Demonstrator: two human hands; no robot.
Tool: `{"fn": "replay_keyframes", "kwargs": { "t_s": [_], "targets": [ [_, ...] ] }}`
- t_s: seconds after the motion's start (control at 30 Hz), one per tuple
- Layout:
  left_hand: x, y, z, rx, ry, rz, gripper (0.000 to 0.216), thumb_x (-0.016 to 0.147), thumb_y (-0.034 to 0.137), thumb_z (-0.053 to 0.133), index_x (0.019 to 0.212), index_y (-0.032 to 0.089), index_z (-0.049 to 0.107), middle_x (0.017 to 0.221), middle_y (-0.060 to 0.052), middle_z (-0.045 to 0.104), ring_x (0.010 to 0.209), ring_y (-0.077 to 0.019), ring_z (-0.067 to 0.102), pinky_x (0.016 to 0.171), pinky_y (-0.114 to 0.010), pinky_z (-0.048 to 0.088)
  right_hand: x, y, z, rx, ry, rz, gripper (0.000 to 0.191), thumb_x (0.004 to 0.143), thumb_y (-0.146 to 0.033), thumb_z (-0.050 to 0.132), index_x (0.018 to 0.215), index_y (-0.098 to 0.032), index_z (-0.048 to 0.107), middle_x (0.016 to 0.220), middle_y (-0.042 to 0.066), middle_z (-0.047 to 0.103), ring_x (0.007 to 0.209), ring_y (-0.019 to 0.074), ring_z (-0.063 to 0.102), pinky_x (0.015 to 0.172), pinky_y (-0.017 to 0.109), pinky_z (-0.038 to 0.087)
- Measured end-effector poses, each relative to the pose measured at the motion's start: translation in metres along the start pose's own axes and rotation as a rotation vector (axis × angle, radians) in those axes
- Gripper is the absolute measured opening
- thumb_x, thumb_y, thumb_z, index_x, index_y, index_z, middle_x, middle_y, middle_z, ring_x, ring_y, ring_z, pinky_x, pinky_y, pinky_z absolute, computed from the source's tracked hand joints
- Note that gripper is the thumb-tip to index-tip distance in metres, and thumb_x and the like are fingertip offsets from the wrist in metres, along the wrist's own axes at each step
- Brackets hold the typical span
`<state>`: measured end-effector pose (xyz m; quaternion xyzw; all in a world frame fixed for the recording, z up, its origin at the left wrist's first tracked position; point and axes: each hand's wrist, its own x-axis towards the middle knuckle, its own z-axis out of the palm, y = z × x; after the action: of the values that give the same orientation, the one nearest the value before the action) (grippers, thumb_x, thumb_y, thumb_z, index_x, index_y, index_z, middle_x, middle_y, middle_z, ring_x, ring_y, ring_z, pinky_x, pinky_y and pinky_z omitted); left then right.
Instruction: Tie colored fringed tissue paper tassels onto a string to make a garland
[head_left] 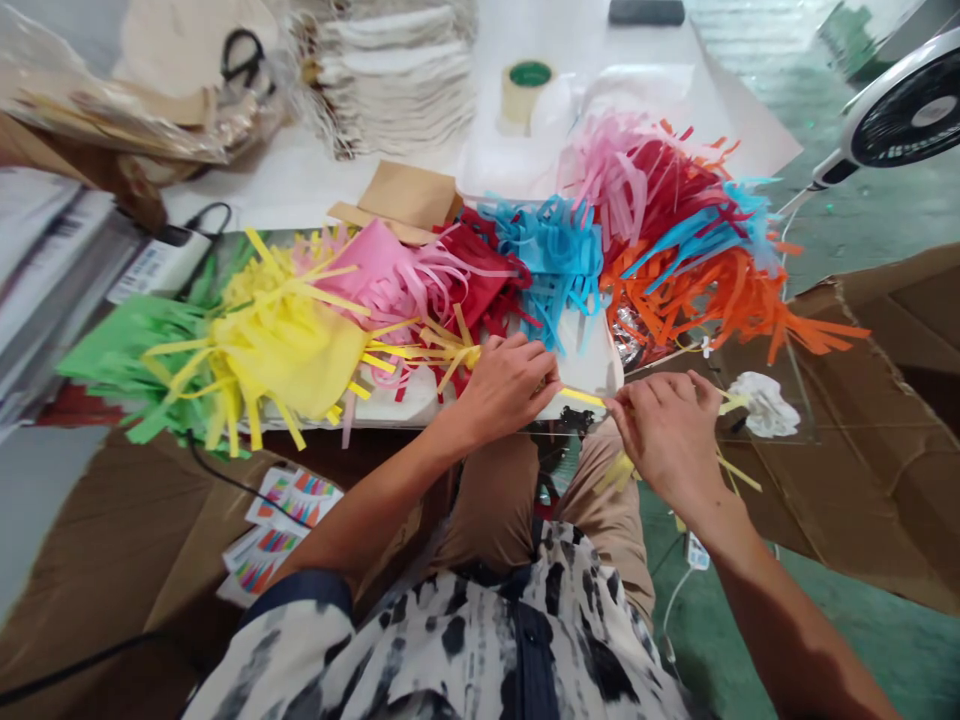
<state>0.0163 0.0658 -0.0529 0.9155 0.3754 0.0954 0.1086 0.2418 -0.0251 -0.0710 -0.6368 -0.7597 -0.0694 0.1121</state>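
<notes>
My left hand [504, 388] and my right hand [666, 432] meet at the near edge of the table, both pinching a bundle of yellow paper strips [583, 397] stretched between them. More yellow strip ends hang below my right hand. Just beyond my hands lie piles of fringed tissue paper: yellow [285, 340], green [135, 360], pink [382, 275], red [480, 280], blue [559, 255] and orange [720, 295].
A tape roll [523, 92] and stacked white bundles [397, 75] sit at the back. Scissors [244, 55] lie on a bag at the far left. A fan [900, 110] stands on the right. Cardboard [877, 440] covers the floor, with printed colour cards [281, 525] below the table.
</notes>
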Motion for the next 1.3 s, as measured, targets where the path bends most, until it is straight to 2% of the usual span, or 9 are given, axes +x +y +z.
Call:
{"fn": "replay_keyframes", "kwargs": {
  "t_s": [0.17,0.3,0.47,0.6,0.8,0.97,1.07,1.17,1.3],
  "targets": [
    [0.0,0.001,0.001,-0.071,0.042,-0.057,0.012,0.1,0.027,0.059,0.104,0.02,0.069,0.101,-0.005,0.073,0.1,-0.0242,0.058,0.082,-0.039,0.035,0.0,0.004,-0.004,0.021,-0.026,0.024,0.028,0.105,-0.039,0.052,0.088,-0.02,0.064,0.088,0.007,0.07,0.098,0.0277,0.057,0.105,0.049,0.03],
    [-0.006,-0.003,0.011,-0.068,0.067,0.12,0.025,0.104,0.019,0.052,0.115,0.027,0.073,0.119,-0.004,0.074,0.111,-0.0227,0.059,0.087,-0.039,0.039,-0.01,0.011,-0.003,0.03,0.024,0.052,0.02,0.103,-0.035,0.057,0.097,-0.021,0.07,0.096,0.007,0.073,0.106,0.0289,0.059,0.11,0.052,0.03],
    [-0.03,0.009,0.018,0.086,0.168,0.259,0.029,0.102,0.021,0.055,0.127,0.021,0.07,0.124,-0.008,0.074,0.121,-0.0257,0.059,0.099,-0.044,0.043,-0.025,0.003,-0.004,0.033,0.101,-0.147,0.035,0.099,-0.013,0.058,0.127,-0.032,0.068,0.119,0.0,0.077,0.121,0.0253,0.06,0.121,0.057,0.021],
    [-0.056,0.023,0.026,0.143,0.287,0.278,0.029,0.103,0.026,0.057,0.127,0.016,0.07,0.123,-0.009,0.075,0.119,-0.0249,0.063,0.108,-0.046,0.044,-0.034,-0.017,-0.007,0.049,0.139,-0.211,0.032,0.099,-0.02,0.061,0.129,-0.028,0.068,0.121,0.002,0.078,0.12,0.0275,0.064,0.122,0.06,0.024],
    [-0.076,0.026,0.04,0.2,0.359,0.233,0.024,0.104,0.018,0.055,0.117,0.023,0.074,0.112,-0.007,0.079,0.101,-0.0181,0.073,0.089,-0.035,0.055,-0.038,-0.04,-0.01,0.047,0.199,-0.206,0.028,0.101,-0.018,0.06,0.119,-0.036,0.072,0.112,-0.003,0.08,0.112,0.023,0.069,0.107,0.05,0.039],
    [-0.076,0.038,0.014,0.167,0.476,0.232,0.025,0.104,0.019,0.056,0.119,0.019,0.075,0.117,-0.008,0.081,0.099,-0.0199,0.076,0.081,-0.034,0.056,-0.027,-0.044,-0.028,0.045,0.33,-0.218,0.02,0.1,-0.021,0.066,0.115,-0.031,0.075,0.105,-0.001,0.081,0.104,0.0224,0.069,0.093,0.045,0.038],
    [-0.074,0.049,-0.01,-0.046,0.464,0.142,0.025,0.104,0.022,0.057,0.118,0.022,0.078,0.115,-0.006,0.082,0.095,-0.0202,0.078,0.079,-0.034,0.056,-0.018,-0.042,-0.045,0.049,0.44,-0.237,0.019,0.097,-0.022,0.07,0.114,-0.027,0.073,0.1,-0.001,0.081,0.102,0.0225,0.069,0.091,0.043,0.036],
    [-0.07,0.058,-0.033,-0.579,0.379,-0.12,0.026,0.102,0.038,0.063,0.115,0.024,0.081,0.104,-0.006,0.083,0.084,-0.0189,0.077,0.076,-0.032,0.057,-0.012,-0.039,-0.06,0.035,0.526,-0.243,0.024,0.095,-0.023,0.072,0.117,-0.03,0.072,0.099,-0.002,0.081,0.1,0.0222,0.069,0.092,0.044,0.035],
    [-0.066,0.059,-0.055,-1.393,0.049,-0.367,0.038,0.089,0.05,0.078,0.109,0.019,0.083,0.094,-0.007,0.082,0.068,-0.0138,0.07,0.065,-0.025,0.055,-0.01,-0.04,-0.074,0.058,0.574,-0.187,0.03,0.093,-0.025,0.072,0.12,-0.037,0.074,0.101,0.0,0.079,0.105,0.0251,0.067,0.097,0.046,0.035]
  ]
}}
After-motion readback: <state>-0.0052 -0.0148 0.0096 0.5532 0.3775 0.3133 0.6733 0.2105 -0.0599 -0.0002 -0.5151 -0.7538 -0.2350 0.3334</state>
